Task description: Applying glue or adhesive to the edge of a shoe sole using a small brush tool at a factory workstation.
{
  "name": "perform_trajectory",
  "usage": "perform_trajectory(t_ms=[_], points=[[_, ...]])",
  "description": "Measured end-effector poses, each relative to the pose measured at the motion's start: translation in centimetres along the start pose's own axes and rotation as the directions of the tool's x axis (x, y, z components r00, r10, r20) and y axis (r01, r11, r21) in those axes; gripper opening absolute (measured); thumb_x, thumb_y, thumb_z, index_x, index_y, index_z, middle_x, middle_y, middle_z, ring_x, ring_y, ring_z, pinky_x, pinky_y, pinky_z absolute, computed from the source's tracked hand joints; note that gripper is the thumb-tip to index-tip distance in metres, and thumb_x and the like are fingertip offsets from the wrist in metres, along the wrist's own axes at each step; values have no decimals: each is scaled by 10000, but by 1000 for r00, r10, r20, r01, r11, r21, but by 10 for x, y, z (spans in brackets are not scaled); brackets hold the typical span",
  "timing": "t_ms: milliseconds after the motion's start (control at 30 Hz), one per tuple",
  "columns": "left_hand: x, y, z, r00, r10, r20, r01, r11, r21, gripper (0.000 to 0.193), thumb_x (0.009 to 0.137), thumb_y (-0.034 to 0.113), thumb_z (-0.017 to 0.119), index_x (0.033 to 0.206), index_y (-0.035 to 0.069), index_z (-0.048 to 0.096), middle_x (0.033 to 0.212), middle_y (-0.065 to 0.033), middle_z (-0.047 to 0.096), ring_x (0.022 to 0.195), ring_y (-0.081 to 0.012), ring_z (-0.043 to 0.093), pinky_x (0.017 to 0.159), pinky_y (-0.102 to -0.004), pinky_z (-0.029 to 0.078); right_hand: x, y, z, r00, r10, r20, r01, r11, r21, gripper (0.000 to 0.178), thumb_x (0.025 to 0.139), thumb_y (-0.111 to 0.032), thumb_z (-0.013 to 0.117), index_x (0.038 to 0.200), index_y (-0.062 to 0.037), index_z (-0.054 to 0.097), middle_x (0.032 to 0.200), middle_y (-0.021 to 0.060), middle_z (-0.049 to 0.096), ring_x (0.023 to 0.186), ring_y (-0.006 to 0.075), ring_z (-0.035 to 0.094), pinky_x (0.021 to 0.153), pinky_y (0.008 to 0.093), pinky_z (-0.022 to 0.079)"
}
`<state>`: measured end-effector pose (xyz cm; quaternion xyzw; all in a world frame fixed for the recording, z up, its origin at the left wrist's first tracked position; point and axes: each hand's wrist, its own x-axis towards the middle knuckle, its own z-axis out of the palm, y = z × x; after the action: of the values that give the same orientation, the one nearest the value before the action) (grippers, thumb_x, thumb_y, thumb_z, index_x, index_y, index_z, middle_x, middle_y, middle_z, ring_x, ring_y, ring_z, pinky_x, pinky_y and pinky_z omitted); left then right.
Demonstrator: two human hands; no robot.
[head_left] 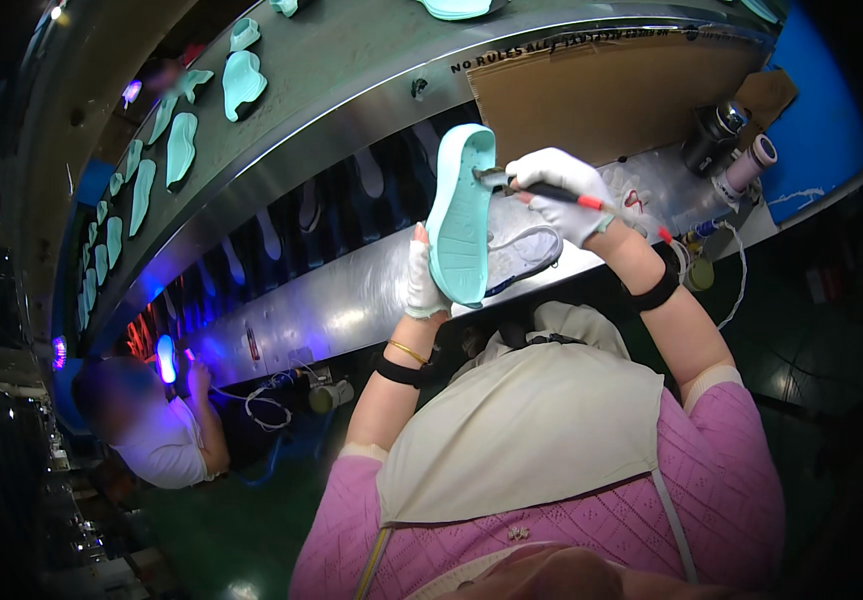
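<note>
A teal shoe sole [462, 235] is held up over the metal bench, its recessed face towards me. My left hand [425, 280], in a white fingerless glove, grips its lower left edge with the thumb upright along the side. My right hand [564, 190], gloved likewise, is closed around a brush [493, 178] with a black and red handle. The brush tip is at the sole's upper right edge, where it appears to touch the inner face. Behind the sole, on the bench, lies a grey and white shoe [532, 254], partly hidden.
Several teal soles [182, 148] lie on the conveyor belt [297, 65] beyond the bench [337, 310]. A black flask [717, 140] and a pink tumbler [752, 163] stand at the right, near a cardboard sheet [592, 110]. Left, another person [157, 435] works at the bench.
</note>
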<state>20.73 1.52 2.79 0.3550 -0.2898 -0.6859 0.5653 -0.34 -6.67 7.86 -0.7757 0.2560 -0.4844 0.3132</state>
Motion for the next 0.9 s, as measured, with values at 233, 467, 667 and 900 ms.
perform_trajectory(t_ms=[233,467,667,900], points=[[7,4,-12,996,88,-3,-88,996,-2,557,931,494,373,1198,23,503,1030,-98,612,903,-177,600,832,-299,470,-7,-28,6,991,-42,129,21,987,159,164,702,50,663,821,-41,594,896,96,616,832,234,612,776,305,487],[13,28,-6,969,244,-26,-238,963,129,674,919,565,247,1231,17,484,1064,-168,611,885,-211,625,743,-307,526,-15,-32,10,913,-69,402,20,992,123,173,691,45,659,813,-57,592,892,110,616,842,271,596,762,325,473],[36,113,23,946,273,172,-282,959,28,747,909,595,189,1279,-15,413,1081,-212,594,936,-288,613,806,-373,512,-12,-46,-19,995,50,87,-66,978,196,160,743,76,647,867,-15,602,925,85,606,838,159,596,745,253,473],[139,231,-23,695,700,-167,-405,572,713,371,890,287,504,1165,42,549,1065,-130,619,938,-286,602,812,-392,478,-22,-50,-12,954,299,22,-297,932,207,156,790,48,635,925,-26,608,910,36,609,801,73,573,734,205,464]])
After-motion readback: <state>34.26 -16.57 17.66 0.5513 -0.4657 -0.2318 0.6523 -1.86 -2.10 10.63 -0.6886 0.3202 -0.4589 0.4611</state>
